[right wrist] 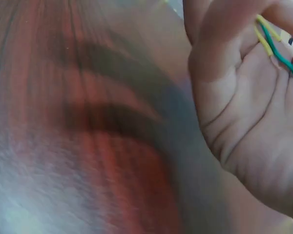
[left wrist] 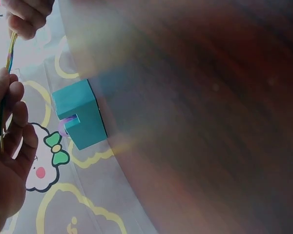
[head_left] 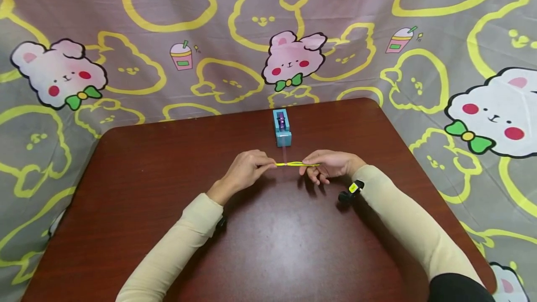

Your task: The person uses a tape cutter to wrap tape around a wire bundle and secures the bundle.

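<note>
My left hand point(head_left: 245, 169) pinches one end of a thin bundle of yellow and green wires point(head_left: 293, 164) between thumb and fingertips. At the other end, my right hand point(head_left: 331, 164) holds the bundle between thumb and forefinger, its other fingers loosely spread. The right wrist view shows yellow and green wire point(right wrist: 279, 56) lying across the palm side of the fingers. A clear tape strip point(head_left: 285, 154) runs from a blue tape dispenser point(head_left: 283, 140) to the middle of the bundle, overlapping it there. Inside the dispenser sits a purple tape roll point(head_left: 281, 120).
Both hands are over a dark brown wooden table point(head_left: 168, 162). Behind it and along the sides hangs a grey curtain point(head_left: 235, 17) with cartoon bears and rabbits. A small black wrist camera point(head_left: 346, 197) hangs under the right sleeve.
</note>
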{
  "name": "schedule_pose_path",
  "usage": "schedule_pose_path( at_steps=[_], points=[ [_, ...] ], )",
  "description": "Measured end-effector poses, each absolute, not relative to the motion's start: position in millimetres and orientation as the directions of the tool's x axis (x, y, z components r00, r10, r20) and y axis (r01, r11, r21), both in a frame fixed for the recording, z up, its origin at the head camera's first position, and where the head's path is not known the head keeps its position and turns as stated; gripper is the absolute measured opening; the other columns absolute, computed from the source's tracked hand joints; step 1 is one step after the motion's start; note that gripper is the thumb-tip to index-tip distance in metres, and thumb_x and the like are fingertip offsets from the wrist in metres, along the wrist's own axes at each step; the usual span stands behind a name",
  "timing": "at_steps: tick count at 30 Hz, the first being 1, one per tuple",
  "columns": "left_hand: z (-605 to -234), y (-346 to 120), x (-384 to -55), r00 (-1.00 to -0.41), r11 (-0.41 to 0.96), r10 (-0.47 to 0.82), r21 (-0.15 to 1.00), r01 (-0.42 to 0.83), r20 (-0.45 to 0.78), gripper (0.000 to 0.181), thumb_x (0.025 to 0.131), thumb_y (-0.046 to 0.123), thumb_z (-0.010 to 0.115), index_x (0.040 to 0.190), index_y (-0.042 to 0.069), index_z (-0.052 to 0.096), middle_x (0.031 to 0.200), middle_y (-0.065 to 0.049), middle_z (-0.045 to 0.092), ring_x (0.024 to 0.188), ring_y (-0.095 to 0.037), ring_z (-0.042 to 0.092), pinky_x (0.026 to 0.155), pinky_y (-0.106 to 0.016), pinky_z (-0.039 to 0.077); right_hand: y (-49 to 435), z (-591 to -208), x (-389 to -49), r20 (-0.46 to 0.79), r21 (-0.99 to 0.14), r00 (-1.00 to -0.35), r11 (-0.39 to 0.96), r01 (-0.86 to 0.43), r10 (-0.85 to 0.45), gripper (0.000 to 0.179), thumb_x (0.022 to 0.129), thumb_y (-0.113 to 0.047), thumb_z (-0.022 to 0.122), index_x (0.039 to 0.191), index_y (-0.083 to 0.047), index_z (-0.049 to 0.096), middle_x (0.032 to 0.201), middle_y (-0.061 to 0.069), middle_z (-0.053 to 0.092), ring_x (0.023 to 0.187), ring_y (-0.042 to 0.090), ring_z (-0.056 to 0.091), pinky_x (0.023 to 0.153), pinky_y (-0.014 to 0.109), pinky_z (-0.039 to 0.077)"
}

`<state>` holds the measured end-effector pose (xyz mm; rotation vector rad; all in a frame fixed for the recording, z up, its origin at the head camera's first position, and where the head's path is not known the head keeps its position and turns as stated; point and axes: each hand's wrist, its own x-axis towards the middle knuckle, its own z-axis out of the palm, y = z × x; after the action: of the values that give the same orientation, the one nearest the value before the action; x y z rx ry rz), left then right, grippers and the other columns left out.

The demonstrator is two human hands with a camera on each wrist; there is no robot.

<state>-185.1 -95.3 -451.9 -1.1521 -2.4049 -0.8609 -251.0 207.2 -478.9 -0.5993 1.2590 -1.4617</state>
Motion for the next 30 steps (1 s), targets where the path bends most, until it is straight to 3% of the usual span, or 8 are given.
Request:
schedule_pose_path(
  at_steps=[5,11,16,21,25,30],
  points=[
    [-451.6,-95.7,-185.1,-0.624,0.486,0.574,0.393,0.78,0.53,0.012,0.085,0.006,0.081,0.096,0.008,0.082,0.08,0.002,0.071,0.067,-0.009,0.055,0.061,-0.025,0.047,209.3,-460.6,-250.3,-0.239,-0.963,-0.339,0.176,0.205,-0.91,0.037,0.109,-0.011,0.041,0.118,0.023,0.053,0.076,0.011,0.067,0.069,0.022,0.063,0.055,0.028,0.053],
    [-449.1,-95.7,-187.0,-0.652,0.49,0.545,0.431,0.758,0.527,0.016,0.086,0.009,0.08,0.102,0.009,0.082,0.082,0.002,0.071,0.07,-0.008,0.058,0.063,-0.026,0.048,208.3,-427.9,-242.1,-0.219,-0.934,-0.458,0.322,-0.158,-0.862,0.031,0.107,-0.017,0.052,0.114,0.009,0.068,0.074,0.014,0.065,0.07,0.026,0.06,0.067,0.042,0.056],
    [-446.5,-94.5,-189.6,-0.75,0.44,0.497,0.618,0.651,0.436,0.017,0.09,0.016,0.077,0.105,0.009,0.081,0.085,0.001,0.071,0.069,-0.013,0.059,0.061,-0.026,0.047,206.1,-407.7,-227.7,-0.112,-0.783,-0.551,0.415,-0.463,-0.827,0.017,0.104,-0.013,0.058,0.107,-0.009,0.074,0.07,0.006,0.063,0.068,0.025,0.06,0.068,0.042,0.055],
    [-444.6,-91.8,-198.6,-0.876,0.311,0.436,0.878,0.363,0.208,0.025,0.1,0.022,0.066,0.1,0.001,0.079,0.084,-0.017,0.073,0.071,-0.027,0.063,0.062,-0.029,0.049,203.6,-404.2,-211.0,0.063,-0.526,-0.627,0.508,-0.682,-0.776,0.019,0.099,-0.008,0.065,0.115,-0.011,0.075,0.077,-0.004,0.066,0.066,0.011,0.058,0.064,0.03,0.051],
    [-444.8,-92.2,-209.6,-0.896,0.27,0.441,0.96,0.068,-0.061,0.043,0.104,0.032,0.058,0.101,-0.007,0.076,0.075,-0.016,0.07,0.064,-0.018,0.06,0.06,-0.03,0.049,202.6,-413.2,-200.6,0.253,-0.239,-0.583,0.534,-0.811,-0.772,0.021,0.094,-0.005,0.071,0.114,-0.009,0.076,0.084,-0.003,0.067,0.069,0.012,0.059,0.065,0.032,0.052],
    [-451.1,-96.9,-221.0,-0.764,0.332,0.56,0.931,-0.149,-0.322,0.053,0.107,0.037,0.049,0.108,-0.01,0.073,0.069,-0.004,0.063,0.064,-0.013,0.055,0.061,-0.029,0.047,204.7,-435.3,-194.5,0.423,0.131,-0.407,0.5,-0.856,-0.809,0.036,0.084,0.009,0.071,0.117,-0.006,0.072,0.08,0.006,0.06,0.07,0.023,0.056,0.062,0.036,0.049]
  ],
)
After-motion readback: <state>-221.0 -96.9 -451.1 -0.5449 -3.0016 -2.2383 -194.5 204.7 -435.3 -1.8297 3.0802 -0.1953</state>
